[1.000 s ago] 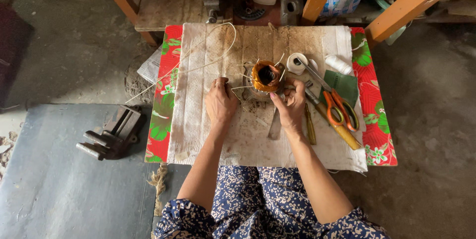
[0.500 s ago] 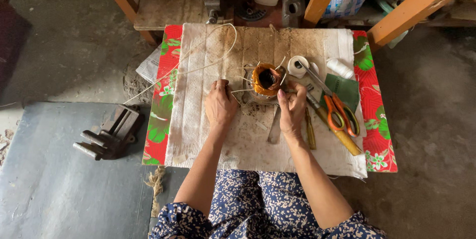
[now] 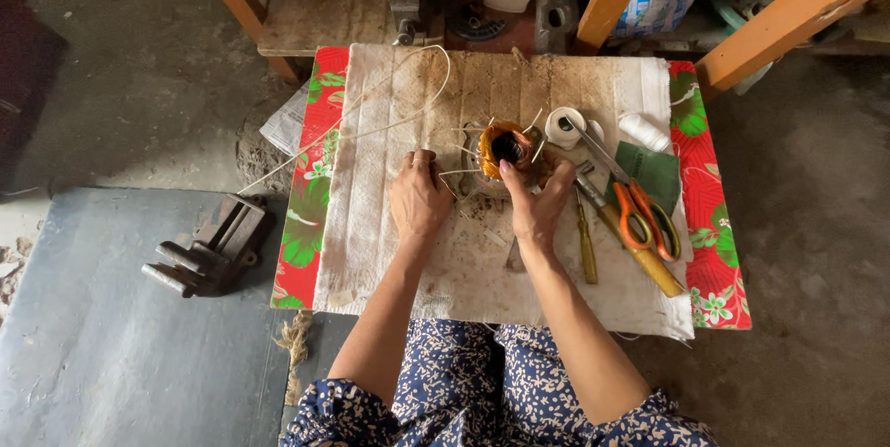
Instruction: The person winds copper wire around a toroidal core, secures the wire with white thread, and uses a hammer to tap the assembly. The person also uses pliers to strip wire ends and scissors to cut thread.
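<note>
**Coil steadied at board centre; hands nearly static**

Little has shifted since the earlier frames: both hands sit in almost the same spots beside the coil, the right one drawn a touch closer to it.

Right hand point(image 3: 536, 206) is closed on the coil point(image 3: 505, 146), thumb tip pressed at its dark central opening and fingers wrapped round the near right side. Judged purpose: to keep the round body from turning or sliding while the strands are worked.

Left hand point(image 3: 419, 198) lies just left of the coil, fingertips pinched together on a pale cord point(image 3: 399, 104) and the thin strands running into the coil. How tight the pinch is cannot be told. The cord leaves the fingers, loops away beyond the coil and trails off left past the cloth edge, apparently laid out slack so it feeds freely.

Coil orientation: it rests on a white cloth point(image 3: 389, 252), bore facing up toward the camera, so its long axis stands roughly vertical. Orange-brown windings ring the bore; short pale strips stick out radially.

Right of the coil, close by: tape roll point(image 3: 565, 127), white spool point(image 3: 642, 131), orange-handled scissors point(image 3: 640, 215), a screwdriver point(image 3: 586, 243), all within the right hand's reach. A vise point(image 3: 211, 245) lies well left of the coil, on the floor mat.
</note>
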